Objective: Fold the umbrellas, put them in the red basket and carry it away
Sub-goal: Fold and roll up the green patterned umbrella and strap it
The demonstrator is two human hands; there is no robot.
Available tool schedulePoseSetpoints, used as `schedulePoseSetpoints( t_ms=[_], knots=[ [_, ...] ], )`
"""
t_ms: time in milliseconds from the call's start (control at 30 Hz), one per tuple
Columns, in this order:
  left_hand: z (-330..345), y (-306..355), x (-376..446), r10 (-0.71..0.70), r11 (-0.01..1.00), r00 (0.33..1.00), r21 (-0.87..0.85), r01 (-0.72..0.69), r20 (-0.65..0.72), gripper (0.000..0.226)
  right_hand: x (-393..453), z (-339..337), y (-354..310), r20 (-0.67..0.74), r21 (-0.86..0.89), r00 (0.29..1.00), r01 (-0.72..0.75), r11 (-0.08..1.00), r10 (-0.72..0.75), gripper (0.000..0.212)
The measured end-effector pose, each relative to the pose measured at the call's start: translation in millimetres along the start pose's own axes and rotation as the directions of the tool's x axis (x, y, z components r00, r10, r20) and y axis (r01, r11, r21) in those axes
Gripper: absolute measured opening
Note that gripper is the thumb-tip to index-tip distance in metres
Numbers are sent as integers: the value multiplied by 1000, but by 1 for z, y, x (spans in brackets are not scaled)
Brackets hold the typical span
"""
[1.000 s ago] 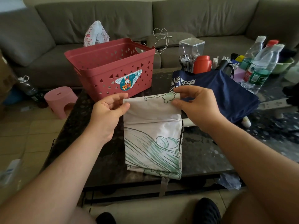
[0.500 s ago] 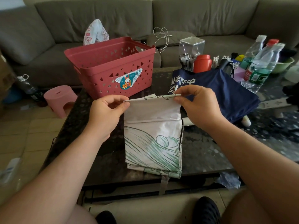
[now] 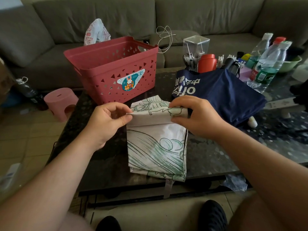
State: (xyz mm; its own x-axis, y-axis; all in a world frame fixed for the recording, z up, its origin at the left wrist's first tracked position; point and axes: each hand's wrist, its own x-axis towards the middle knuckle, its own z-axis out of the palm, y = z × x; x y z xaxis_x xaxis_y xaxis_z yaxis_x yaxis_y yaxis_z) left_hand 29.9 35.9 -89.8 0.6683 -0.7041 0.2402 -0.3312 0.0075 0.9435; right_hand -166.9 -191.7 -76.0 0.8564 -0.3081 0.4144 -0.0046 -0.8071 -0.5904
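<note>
We are folding the white umbrella (image 3: 156, 144), which lies flat on the counter (image 3: 106, 160) in front of the red basket (image 3: 115, 70). Our left hand (image 3: 106, 120) and right hand (image 3: 198, 115) pinch its far edge with curled fingers, rolling it toward us. Next comes tightening that roll evenly; the navy umbrella (image 3: 226, 95) beside it waits.

Red basket (image 3: 115, 70) mouth open above; bottles (image 3: 266, 64) crowd right.

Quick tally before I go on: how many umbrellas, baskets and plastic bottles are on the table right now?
Umbrellas: 2, the white and green umbrella and the navy umbrella
Baskets: 1, the red basket
Plastic bottles: 3, bunched at the far right
Total: 6
</note>
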Motion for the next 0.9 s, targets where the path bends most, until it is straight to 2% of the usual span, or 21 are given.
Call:
schedulePoseSetpoints(
  t_ms=[67,133,167,233,300,400,533,667,900],
  knots=[
    [-3,-1,-4,14,1000,999,20,-15,45,34,0,-1,0,-25,25,999,42,999,-41,18],
    [-6,-4,-7,22,992,994,121,-35,106,51,-3,-2,0,7,39,999,42,998,-43,19],
    [-7,-7,-8,34,970,991,234,-65,133,61,-7,-3,-1,29,35,998,45,998,-46,22],
    [-8,-13,-9,68,867,979,474,-153,190,79,-14,-1,-3,71,18,994,80,997,-81,24],
    [-5,-20,-11,118,771,958,584,-255,263,84,-21,1,-7,121,12,987,103,995,-103,25],
    [2,-28,-15,230,691,897,585,-424,378,64,-30,6,-8,199,-7,971,136,991,-132,25],
    [12,-32,-23,387,556,805,582,-593,450,28,-42,16,-2,326,-88,929,215,973,-176,20],
    [12,-39,-32,314,487,765,596,-638,562,14,-51,25,3,396,-103,901,238,966,-180,15],
    [8,-32,-40,139,494,756,616,-613,640,23,-62,38,1,564,-153,815,260,953,-132,12]
  ],
)
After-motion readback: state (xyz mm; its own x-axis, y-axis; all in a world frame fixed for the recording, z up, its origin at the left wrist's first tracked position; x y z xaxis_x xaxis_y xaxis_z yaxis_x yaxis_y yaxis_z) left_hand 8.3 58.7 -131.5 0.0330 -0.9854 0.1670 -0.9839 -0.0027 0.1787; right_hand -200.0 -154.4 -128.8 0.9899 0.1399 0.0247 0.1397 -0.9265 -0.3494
